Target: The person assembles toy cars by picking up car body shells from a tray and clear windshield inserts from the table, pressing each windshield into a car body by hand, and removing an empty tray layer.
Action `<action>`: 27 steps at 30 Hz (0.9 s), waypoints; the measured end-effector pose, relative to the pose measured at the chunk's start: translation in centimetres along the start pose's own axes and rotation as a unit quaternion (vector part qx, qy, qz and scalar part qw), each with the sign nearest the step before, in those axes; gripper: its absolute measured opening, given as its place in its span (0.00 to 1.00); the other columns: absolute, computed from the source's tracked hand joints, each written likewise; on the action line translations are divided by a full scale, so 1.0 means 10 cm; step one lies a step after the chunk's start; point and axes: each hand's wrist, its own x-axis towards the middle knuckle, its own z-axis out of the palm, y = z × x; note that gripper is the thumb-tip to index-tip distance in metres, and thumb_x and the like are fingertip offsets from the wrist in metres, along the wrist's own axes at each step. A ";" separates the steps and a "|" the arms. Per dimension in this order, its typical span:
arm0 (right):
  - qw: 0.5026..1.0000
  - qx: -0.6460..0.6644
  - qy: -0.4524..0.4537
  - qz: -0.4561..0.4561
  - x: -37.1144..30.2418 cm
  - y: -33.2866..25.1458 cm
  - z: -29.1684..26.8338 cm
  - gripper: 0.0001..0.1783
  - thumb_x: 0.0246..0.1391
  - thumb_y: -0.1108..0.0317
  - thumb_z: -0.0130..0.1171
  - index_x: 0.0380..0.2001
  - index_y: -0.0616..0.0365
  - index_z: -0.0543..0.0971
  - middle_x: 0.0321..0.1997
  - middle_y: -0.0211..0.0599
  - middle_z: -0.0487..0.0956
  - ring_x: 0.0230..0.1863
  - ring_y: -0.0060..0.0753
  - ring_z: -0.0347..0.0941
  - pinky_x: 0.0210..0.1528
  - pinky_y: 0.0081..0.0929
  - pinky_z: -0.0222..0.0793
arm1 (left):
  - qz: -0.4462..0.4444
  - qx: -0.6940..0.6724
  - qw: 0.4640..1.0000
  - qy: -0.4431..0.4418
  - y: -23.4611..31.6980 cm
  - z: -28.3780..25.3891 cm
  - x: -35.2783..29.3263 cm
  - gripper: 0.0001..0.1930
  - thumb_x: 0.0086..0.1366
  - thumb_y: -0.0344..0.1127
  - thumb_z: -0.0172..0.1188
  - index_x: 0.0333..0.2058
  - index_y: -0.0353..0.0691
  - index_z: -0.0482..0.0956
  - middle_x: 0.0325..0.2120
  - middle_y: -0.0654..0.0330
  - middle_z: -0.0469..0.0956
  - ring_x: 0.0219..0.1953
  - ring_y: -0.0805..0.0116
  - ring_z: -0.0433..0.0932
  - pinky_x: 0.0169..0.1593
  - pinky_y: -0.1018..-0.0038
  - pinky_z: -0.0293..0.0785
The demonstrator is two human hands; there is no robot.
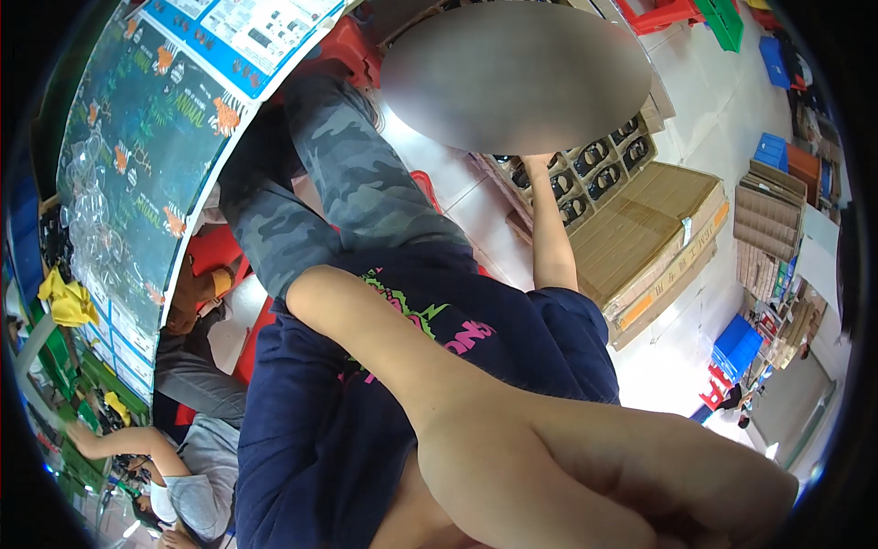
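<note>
Left grip well apart from black items

The table lies to the left, with a printed sheet on its far end, heaped plastic along its left side and a cloth by that edge, nearer the viewer. The wearer's legs stretch between the table and a compartmented tray that has items in its cells. The right hand is at the tray's near side; the left hand lies before the torso. A carton sits right beside the tray, with stacked cartons farther right.
</note>
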 end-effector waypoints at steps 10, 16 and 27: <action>1.000 0.019 0.009 0.013 -0.04 -0.04 -0.04 0.41 0.27 0.49 0.66 0.42 0.63 0.62 0.44 0.48 0.65 0.51 0.45 0.57 0.55 0.38 0.51 | -0.053 0.112 0.977 0.171 -1.09 -3.26 -0.89 0.06 0.53 0.30 0.43 0.27 0.44 0.70 0.24 0.63 0.70 0.32 0.69 0.71 0.40 0.72 0.68; 1.000 -0.029 0.000 -0.002 0.01 -0.04 -0.02 0.40 0.28 0.46 0.65 0.40 0.63 0.65 0.45 0.47 0.66 0.51 0.45 0.57 0.54 0.40 0.52 | 0.016 0.100 0.986 0.130 -1.12 -3.28 -0.91 0.05 0.52 0.31 0.44 0.26 0.44 0.70 0.23 0.64 0.70 0.30 0.68 0.70 0.39 0.72 0.67; 1.000 -0.026 -0.009 0.009 -0.04 -0.01 -0.09 0.41 0.28 0.46 0.66 0.41 0.65 0.65 0.45 0.48 0.66 0.51 0.46 0.57 0.54 0.41 0.53 | 0.227 0.025 0.974 0.005 0.21 0.45 0.13 0.04 0.51 0.35 0.46 0.24 0.44 0.69 0.21 0.64 0.69 0.27 0.68 0.69 0.37 0.71 0.66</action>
